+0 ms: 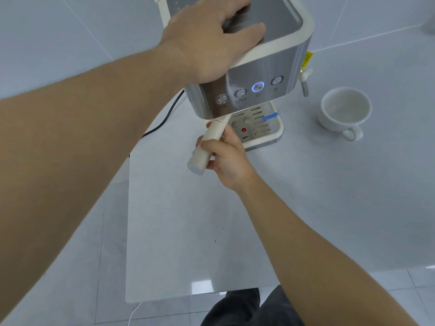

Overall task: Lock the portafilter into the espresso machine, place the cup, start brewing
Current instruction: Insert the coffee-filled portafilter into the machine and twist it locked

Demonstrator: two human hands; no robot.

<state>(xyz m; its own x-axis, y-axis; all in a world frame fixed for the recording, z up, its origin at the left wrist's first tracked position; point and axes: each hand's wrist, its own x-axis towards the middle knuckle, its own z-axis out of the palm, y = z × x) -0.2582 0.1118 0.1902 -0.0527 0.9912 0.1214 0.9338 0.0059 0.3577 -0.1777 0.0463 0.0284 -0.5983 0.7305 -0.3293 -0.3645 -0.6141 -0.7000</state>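
Observation:
A steel and cream espresso machine (266,67) stands at the top middle, one round button lit blue. My left hand (211,41) lies flat on its top, fingers spread over the front left corner. My right hand (227,158) grips the cream portafilter handle (207,149), which slants up and to the right under the machine's front; the portafilter's head is hidden beneath the machine. A white cup (343,111) stands empty on the table to the right of the machine, its handle toward me.
The drip tray (279,131) under the machine carries a red dot and a strip of blue tape. A steam wand (304,83) hangs at the machine's right side. A black power cord (164,116) trails off the left. The white table's near edge (176,298) lies above my dark trousers.

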